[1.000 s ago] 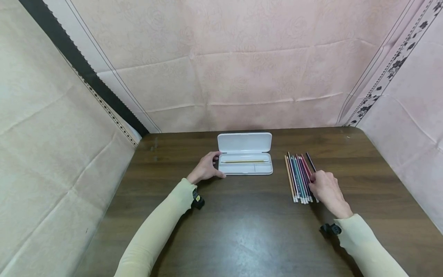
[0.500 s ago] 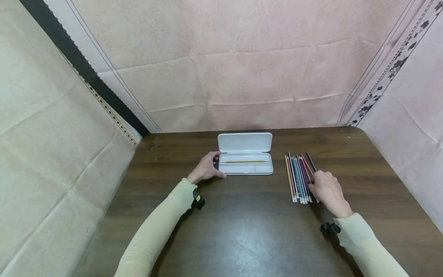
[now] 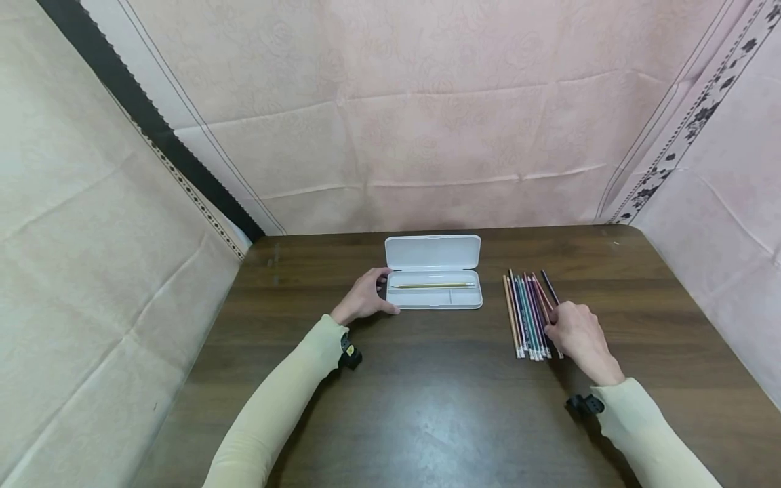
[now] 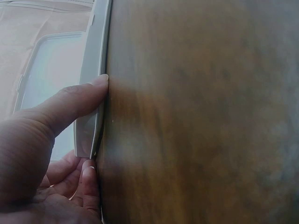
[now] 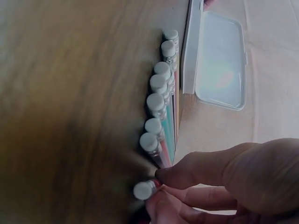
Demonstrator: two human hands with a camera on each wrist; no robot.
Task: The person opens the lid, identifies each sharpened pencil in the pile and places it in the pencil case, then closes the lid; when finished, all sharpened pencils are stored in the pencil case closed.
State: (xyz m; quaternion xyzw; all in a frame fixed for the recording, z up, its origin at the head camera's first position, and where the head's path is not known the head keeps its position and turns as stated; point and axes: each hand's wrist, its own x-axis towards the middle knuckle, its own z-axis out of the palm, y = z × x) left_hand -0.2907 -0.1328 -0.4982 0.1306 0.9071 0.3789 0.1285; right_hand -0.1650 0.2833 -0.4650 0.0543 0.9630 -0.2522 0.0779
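A white pencil case [image 3: 433, 253] lies open on the table, its lid tipped back. One yellowish pencil [image 3: 430, 285] rests in its long compartment. My left hand [image 3: 363, 295] grips the case's left end, the thumb [image 4: 88, 99] along the front wall and fingers round the corner. To the right, several pencils [image 3: 523, 318] in different colours lie in a row with white erasers toward me. At the row's right side, my right hand [image 3: 576, 333] pinches a reddish pencil [image 5: 144, 190] near its eraser end. Part of a dark pencil [image 3: 549, 286] shows beyond that hand.
The dark wooden table [image 3: 427, 407] ends at a pale patterned cloth [image 3: 439, 149] hung behind it, with more cloth at both sides. Bare tabletop separates the case from the pencil row. A small black camera sits on each wrist.
Both hands, the case and the pencils stay practically where they were; only a slight shift of the whole head view shows.
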